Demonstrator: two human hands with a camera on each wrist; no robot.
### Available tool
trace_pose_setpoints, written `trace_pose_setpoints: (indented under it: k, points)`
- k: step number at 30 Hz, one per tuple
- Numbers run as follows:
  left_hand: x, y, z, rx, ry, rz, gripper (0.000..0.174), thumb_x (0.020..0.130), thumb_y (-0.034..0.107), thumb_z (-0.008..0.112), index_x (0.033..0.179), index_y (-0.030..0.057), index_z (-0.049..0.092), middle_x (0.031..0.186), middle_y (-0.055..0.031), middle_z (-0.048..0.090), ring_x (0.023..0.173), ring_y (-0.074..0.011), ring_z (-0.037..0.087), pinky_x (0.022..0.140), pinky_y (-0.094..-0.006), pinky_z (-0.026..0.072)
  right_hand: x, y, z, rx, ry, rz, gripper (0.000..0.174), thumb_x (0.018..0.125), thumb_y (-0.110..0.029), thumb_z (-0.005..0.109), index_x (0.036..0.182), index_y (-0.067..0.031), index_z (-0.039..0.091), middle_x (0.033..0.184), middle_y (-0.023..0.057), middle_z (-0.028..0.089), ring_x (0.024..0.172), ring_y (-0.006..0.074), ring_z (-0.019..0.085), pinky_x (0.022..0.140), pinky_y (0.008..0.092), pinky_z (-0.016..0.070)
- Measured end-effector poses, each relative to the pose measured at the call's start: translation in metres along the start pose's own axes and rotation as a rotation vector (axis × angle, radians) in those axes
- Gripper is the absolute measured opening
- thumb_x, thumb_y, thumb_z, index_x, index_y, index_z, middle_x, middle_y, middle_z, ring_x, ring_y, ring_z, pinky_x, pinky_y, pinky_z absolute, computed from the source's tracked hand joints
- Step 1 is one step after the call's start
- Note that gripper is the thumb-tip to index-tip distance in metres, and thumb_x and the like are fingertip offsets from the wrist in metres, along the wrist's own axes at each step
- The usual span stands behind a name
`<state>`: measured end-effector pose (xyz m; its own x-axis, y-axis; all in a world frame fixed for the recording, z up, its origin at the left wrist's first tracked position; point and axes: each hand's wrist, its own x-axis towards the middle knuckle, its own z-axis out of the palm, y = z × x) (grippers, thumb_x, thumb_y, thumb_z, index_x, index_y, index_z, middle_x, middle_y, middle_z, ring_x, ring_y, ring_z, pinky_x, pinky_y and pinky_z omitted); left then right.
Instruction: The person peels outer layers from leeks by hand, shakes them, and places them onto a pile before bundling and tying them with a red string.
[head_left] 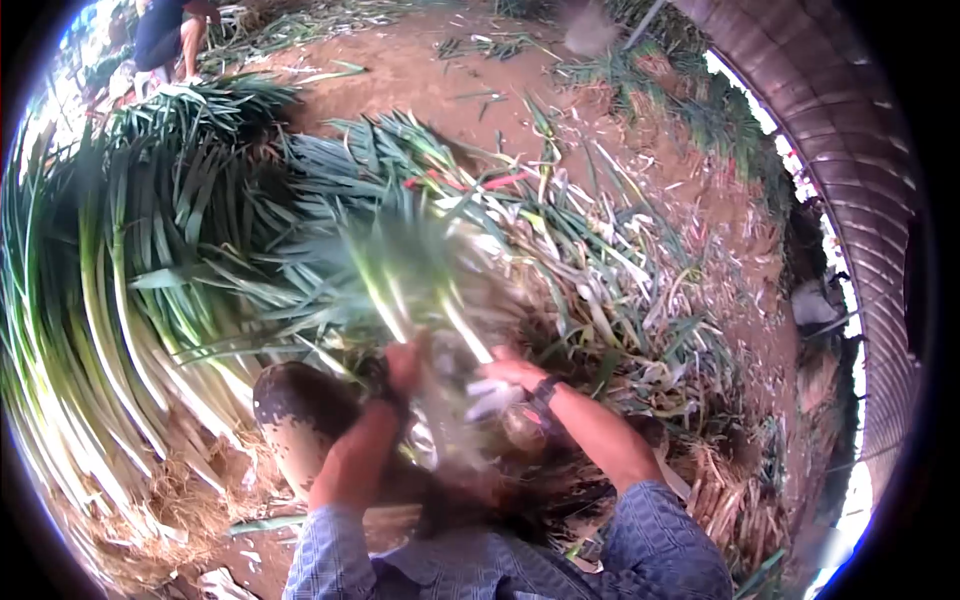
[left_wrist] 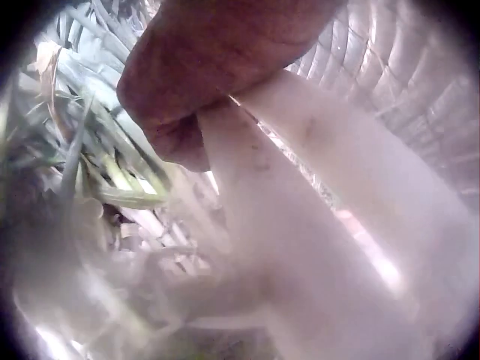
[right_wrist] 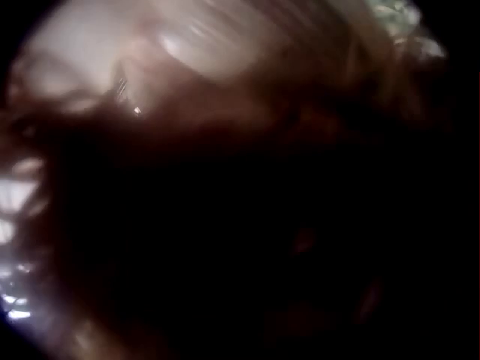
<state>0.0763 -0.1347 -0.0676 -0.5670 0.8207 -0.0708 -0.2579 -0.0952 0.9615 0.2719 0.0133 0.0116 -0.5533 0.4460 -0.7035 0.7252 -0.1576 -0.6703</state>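
Observation:
My left hand [head_left: 405, 368] grips the white shanks of several leeks [head_left: 382, 300], whose green tops blur away from me. Close up in the left wrist view, curled fingers [left_wrist: 217, 64] close over two thick white stalks [left_wrist: 300, 202]. Just to the right, my right hand [head_left: 515, 372] holds another leek [head_left: 466, 328] by its white part, and a loose whitish strip [head_left: 493, 398] hangs below that hand. The right wrist view is mostly dark, with a blurred pale stalk [right_wrist: 210, 37] along its top.
A large row of leeks [head_left: 110, 260] lies at my left, roots toward me. Stripped leaves [head_left: 610, 290] cover the ground ahead and right. My knee [head_left: 300, 420] stands beside the left forearm. Another person [head_left: 165, 40] is at the far left, and a curved roof [head_left: 850, 130] rises at right.

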Motion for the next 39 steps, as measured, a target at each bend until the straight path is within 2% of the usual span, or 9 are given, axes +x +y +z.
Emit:
trace_pose_setpoints:
  k: [9,13,18,26,28,30,32,35,39]
  points:
    - [0.040,0.036,0.044,-0.400,-0.005,-0.298,0.052,0.092,0.048,0.068,0.107,-0.0016,0.065,0.088,-0.0089,0.067,0.071,-0.0179,0.062,0.063,-0.0343,0.0532,-0.038,-0.027,0.016,-0.414,-0.105,-0.723,0.039,0.086,-0.010,0.065,0.124,-0.0005,0.056,0.092,0.0086,0.065,0.083,0.0177,0.061,0.074,0.0321,0.0505]
    - [0.049,0.069,0.054,-0.505,0.134,-0.198,0.026,0.089,0.022,0.068,0.098,-0.0016,0.062,0.082,-0.0142,0.066,0.072,-0.0241,0.065,0.065,-0.0392,0.0571,-0.054,-0.020,0.008,-0.247,-0.230,-0.632,0.038,0.092,-0.009,0.060,0.129,-0.0073,0.051,0.095,0.0077,0.061,0.089,0.0166,0.057,0.088,0.0360,0.0495]
    - [0.080,0.094,0.033,-0.511,0.209,-0.183,0.014,0.082,0.012,0.070,0.085,0.0010,0.062,0.076,-0.0109,0.062,0.065,-0.0222,0.060,0.061,-0.0347,0.0534,-0.167,-0.079,-0.036,-1.018,-0.094,-0.431,0.023,0.093,-0.015,0.054,0.073,-0.0054,0.047,0.056,-0.0023,0.039,0.048,0.0139,0.042,0.046,0.0286,0.0374]
    - [0.103,0.023,-0.022,-0.263,0.322,-0.216,0.029,0.080,0.020,0.074,0.094,-0.0036,0.065,0.078,-0.0115,0.062,0.069,-0.0255,0.061,0.062,-0.0374,0.0524,-0.289,-0.097,-0.056,-0.812,-0.227,-0.505,0.017,0.093,-0.016,0.058,0.082,-0.0031,0.060,0.062,0.0053,0.056,0.050,0.0174,0.051,0.047,0.0352,0.0412]
    - [0.126,0.007,-0.048,-0.316,0.378,-0.445,0.032,0.078,0.019,0.075,0.095,-0.0052,0.063,0.078,-0.0127,0.062,0.067,-0.0257,0.061,0.061,-0.0385,0.0523,-0.297,-0.003,-0.147,-1.007,0.438,-0.558,0.012,0.093,-0.018,0.064,0.088,-0.0077,0.069,0.076,0.0089,0.066,0.064,0.0234,0.062,0.060,0.0391,0.0503]
    - [0.125,0.010,-0.040,-0.328,0.396,-0.426,0.029,0.077,0.015,0.074,0.094,-0.0054,0.060,0.077,-0.0136,0.061,0.064,-0.0263,0.060,0.058,-0.0392,0.0517,-0.343,-0.029,-0.204,-0.911,0.764,0.099,0.021,0.090,-0.013,0.066,0.111,-0.0071,0.066,0.107,0.0133,0.068,0.097,0.0274,0.067,0.078,0.0397,0.0540]
    - [0.126,0.003,-0.035,-0.275,0.392,-0.402,0.028,0.077,0.013,0.074,0.093,-0.0048,0.060,0.077,-0.0136,0.061,0.063,-0.0265,0.060,0.057,-0.0393,0.0513,-0.341,0.041,-0.256,-1.167,1.123,-0.242,0.040,0.090,-0.012,0.067,0.129,-0.0091,0.058,0.121,0.0151,0.064,0.111,0.0281,0.063,0.087,0.0377,0.0541]
    - [0.128,-0.023,-0.032,-0.222,0.235,-0.287,0.029,0.077,0.013,0.076,0.095,-0.0030,0.060,0.075,-0.0119,0.060,0.061,-0.0268,0.060,0.054,-0.0394,0.0508,-0.293,-0.033,-0.150,-0.490,0.625,-0.360,0.044,0.087,-0.020,0.075,0.125,-0.0025,0.060,0.142,0.0189,0.051,0.125,0.0303,0.055,0.106,0.0426,0.0455]
    - [0.093,0.042,0.004,-0.294,0.267,-0.387,0.028,0.076,0.013,0.077,0.095,-0.0039,0.063,0.074,-0.0116,0.062,0.061,-0.0261,0.060,0.055,-0.0378,0.0504,-0.205,-0.063,-0.032,-0.505,0.251,-0.573,0.036,0.092,-0.029,0.071,0.114,-0.0019,0.061,0.111,0.0137,0.064,0.080,0.0183,0.067,0.063,0.0295,0.0565]
